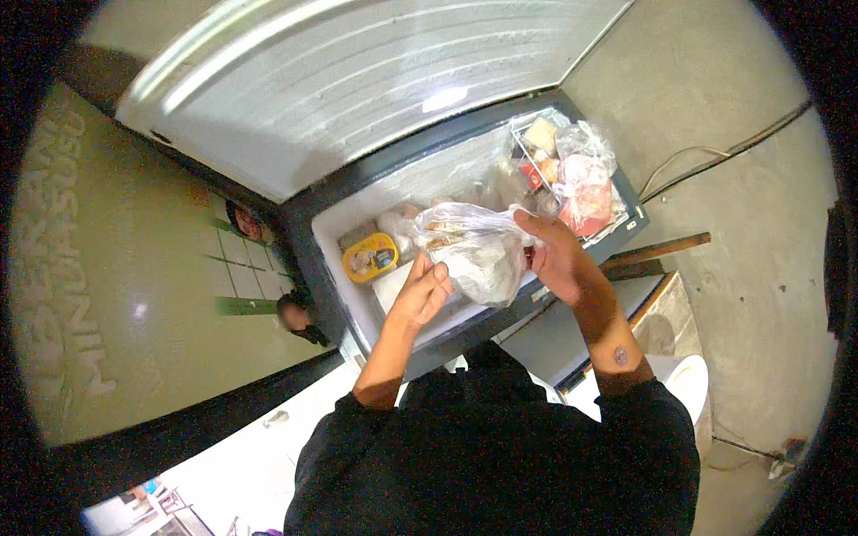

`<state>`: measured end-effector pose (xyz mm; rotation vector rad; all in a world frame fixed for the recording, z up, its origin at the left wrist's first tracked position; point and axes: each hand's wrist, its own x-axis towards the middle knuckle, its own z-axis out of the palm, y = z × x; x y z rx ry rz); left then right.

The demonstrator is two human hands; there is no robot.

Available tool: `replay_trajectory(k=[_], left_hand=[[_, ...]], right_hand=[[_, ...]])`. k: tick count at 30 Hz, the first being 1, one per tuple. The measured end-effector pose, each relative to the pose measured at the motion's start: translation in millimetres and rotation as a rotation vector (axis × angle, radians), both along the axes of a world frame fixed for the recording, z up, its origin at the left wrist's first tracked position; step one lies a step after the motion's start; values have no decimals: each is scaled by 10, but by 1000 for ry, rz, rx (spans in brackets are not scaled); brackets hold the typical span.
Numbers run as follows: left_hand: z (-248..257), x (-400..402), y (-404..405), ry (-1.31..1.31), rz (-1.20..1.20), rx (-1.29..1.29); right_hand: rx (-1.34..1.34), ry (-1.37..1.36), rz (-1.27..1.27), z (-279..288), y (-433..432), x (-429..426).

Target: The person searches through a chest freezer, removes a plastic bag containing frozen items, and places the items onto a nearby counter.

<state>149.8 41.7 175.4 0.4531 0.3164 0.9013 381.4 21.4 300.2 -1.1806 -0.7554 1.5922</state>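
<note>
A clear plastic bag with whitish and brownish contents is held between my two hands over a chest freezer. At the bag's left side, my left hand pinches it with the fingertips. On its right side my right hand grips the plastic near the top, the thumb uppermost. Inside the freezer, left of the bag, lies a yellow oval tub with a dark label. At the freezer's right end a white wire basket holds several bagged items, among them a pink-red bag.
The raised freezer lid stands behind the opening. A cable runs along the wall at right. Below it are a wooden bar and a stone-topped counter. A glossy panel with raised lettering fills the left side.
</note>
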Motion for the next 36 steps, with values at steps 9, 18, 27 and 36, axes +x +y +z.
replay_trajectory(k=[9, 18, 27, 36], left_hand=[[995, -333, -418, 268, 333, 270], [1174, -566, -607, 47, 376, 156], [1207, -603, -916, -50, 426, 187], [1197, -627, -1020, -60, 384, 133]], right_hand=[[205, -371, 179, 863, -449, -427], [489, -501, 298, 1191, -543, -700], [630, -502, 235, 1190, -729, -999], [760, -626, 186, 1203, -849, -1125]])
